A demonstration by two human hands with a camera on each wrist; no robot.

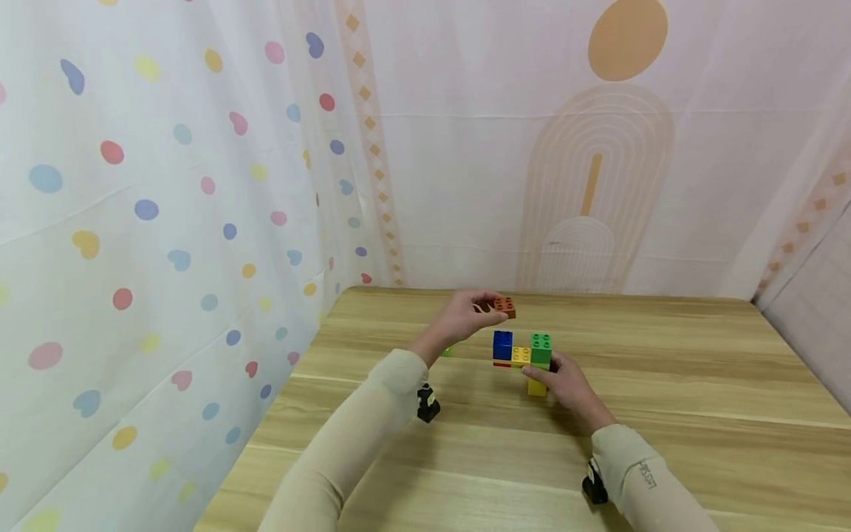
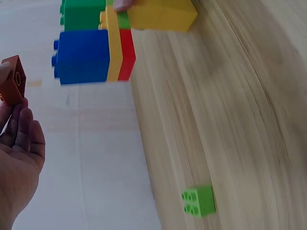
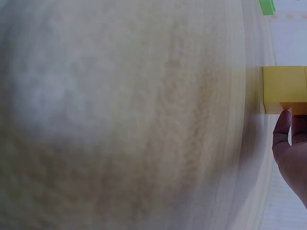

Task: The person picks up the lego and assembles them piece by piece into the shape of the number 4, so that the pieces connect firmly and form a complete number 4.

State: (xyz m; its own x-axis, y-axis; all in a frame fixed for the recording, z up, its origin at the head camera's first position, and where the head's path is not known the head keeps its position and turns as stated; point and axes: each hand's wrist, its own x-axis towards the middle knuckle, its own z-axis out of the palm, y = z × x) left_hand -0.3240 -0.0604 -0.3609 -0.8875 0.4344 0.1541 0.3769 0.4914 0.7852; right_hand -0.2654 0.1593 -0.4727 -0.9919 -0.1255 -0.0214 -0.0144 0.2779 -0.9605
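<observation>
My left hand (image 1: 465,318) pinches a reddish-brown toy building brick (image 1: 505,307) between thumb and fingers, above and behind a small block structure. The structure has a blue brick (image 1: 502,344) and a green brick (image 1: 541,346) raised at either end of a yellow piece (image 1: 521,355). Under these show a thin red piece (image 2: 126,55), a light green piece and a yellow column (image 3: 285,88). With thumb and fingers my right hand (image 1: 566,383) holds the structure at its right side. Whether the column touches the table cannot be told.
A loose light green brick (image 2: 204,201) lies on the wooden table (image 1: 698,384), mostly hidden behind the left forearm in the head view. Black devices (image 1: 428,404) are worn at both wrists. Patterned curtains (image 1: 465,185) hang behind and left of the table.
</observation>
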